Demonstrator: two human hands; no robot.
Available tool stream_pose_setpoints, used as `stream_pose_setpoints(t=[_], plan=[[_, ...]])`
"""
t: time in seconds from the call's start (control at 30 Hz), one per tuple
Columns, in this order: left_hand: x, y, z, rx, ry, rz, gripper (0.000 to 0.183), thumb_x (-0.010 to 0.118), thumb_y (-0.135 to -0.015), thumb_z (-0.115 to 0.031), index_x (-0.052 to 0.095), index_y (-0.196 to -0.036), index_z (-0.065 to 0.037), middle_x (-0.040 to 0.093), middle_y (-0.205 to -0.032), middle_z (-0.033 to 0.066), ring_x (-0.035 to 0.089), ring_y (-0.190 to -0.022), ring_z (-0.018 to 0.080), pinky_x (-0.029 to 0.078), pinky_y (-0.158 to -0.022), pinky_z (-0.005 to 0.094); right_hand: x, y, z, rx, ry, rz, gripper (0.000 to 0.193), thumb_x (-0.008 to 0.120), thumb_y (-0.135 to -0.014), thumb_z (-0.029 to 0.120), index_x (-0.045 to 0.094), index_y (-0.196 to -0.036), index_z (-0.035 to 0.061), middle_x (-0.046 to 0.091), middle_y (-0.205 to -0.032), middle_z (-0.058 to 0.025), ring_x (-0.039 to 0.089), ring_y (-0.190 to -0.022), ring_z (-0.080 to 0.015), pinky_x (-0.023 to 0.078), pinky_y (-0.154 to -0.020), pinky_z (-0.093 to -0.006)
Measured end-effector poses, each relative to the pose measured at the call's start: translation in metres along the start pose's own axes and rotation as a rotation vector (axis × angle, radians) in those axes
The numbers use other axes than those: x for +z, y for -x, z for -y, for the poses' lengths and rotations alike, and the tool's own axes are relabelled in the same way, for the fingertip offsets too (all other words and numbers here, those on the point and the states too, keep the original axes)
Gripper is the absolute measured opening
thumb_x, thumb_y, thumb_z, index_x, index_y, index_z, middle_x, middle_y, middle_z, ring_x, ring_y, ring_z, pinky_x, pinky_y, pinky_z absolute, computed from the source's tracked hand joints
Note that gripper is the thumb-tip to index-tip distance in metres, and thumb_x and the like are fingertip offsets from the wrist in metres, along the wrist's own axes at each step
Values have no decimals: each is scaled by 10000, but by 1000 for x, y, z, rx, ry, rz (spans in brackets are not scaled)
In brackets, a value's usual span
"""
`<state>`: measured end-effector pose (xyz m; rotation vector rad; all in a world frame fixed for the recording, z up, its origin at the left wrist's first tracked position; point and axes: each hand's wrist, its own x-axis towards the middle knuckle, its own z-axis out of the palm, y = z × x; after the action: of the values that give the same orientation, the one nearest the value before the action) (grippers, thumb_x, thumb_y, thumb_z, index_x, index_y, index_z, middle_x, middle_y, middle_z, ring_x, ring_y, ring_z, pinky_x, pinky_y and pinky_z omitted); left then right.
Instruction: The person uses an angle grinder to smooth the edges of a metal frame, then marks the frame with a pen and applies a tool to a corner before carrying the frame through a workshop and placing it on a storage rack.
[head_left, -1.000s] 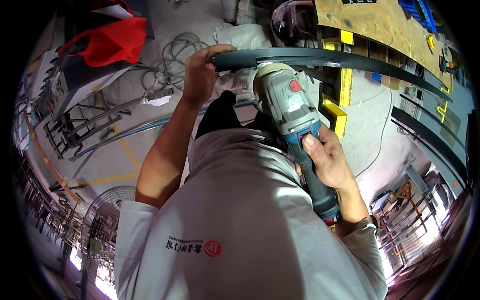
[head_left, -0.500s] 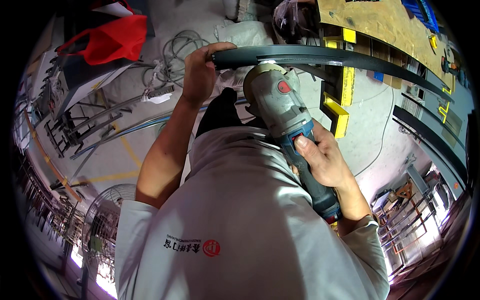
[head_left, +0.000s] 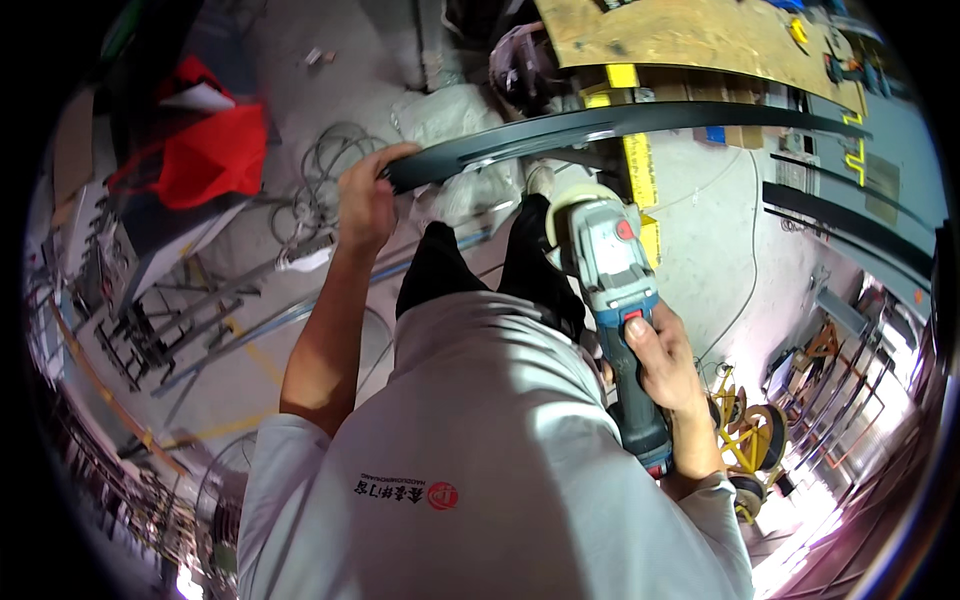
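Left hand [head_left: 366, 205] holding left end of black profile [head_left: 640, 117], which runs along desk's [head_left: 690, 38] near edge, past its near right corner. Right hand [head_left: 662, 362] wrapped round grinder [head_left: 606, 255], thumb at red switch; disc [head_left: 566, 212] below profile, apart from it. Red bag [head_left: 215, 155] far left.
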<state>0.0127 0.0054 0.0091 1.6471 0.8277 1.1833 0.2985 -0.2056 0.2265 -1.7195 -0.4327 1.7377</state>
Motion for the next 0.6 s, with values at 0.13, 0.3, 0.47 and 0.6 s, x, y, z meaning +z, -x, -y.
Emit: stream_pose_setpoints(t=[0.13, 0.3, 0.47, 0.6], plan=[[-3, -10, -12, -636, 405, -81, 484, 360, -1058, -207, 718, -1047, 119, 762, -999, 206, 709, -944, 262, 510, -919, 337, -29, 35, -19, -152, -58, -107, 459, 622, -1047, 348, 541, -1311, -18, 674, -924, -80, 631, -662, -128, 527, -601, -276], [8, -27, -18, -815, 408, -298, 461, 395, -1056, -213, 718, -964, 103, 756, -963, 177, 676, -892, 231, 502, -903, 339, -95, 57, -49, -225, -171, -145, 554, 666, -1009, 447, 548, -1261, -31, 684, -868, -100, 655, -647, -155, 543, -595, -287], [5, -23, 13, -847, 558, -584, 344, 459, -1040, -213, 689, -950, 25, 725, -909, 148, 684, -885, 279, 552, -882, 381, -194, 72, -87, -351, -288, -118, 653, 719, -914, 465, 544, -1286, -42, 693, -942, -126, 687, -688, -189, 570, -584, -326], [-11, -12, 51, -750, 704, -906, 189, 556, -1035, -204, 613, -911, -73, 652, -846, 102, 667, -844, 282, 576, -838, 410, -294, 119, -99, -309, -343, -119, 579, 697, -917, 405, 560, -1271, -32, 662, -958, -108, 656, -701, -182, 545, -615, -326]])
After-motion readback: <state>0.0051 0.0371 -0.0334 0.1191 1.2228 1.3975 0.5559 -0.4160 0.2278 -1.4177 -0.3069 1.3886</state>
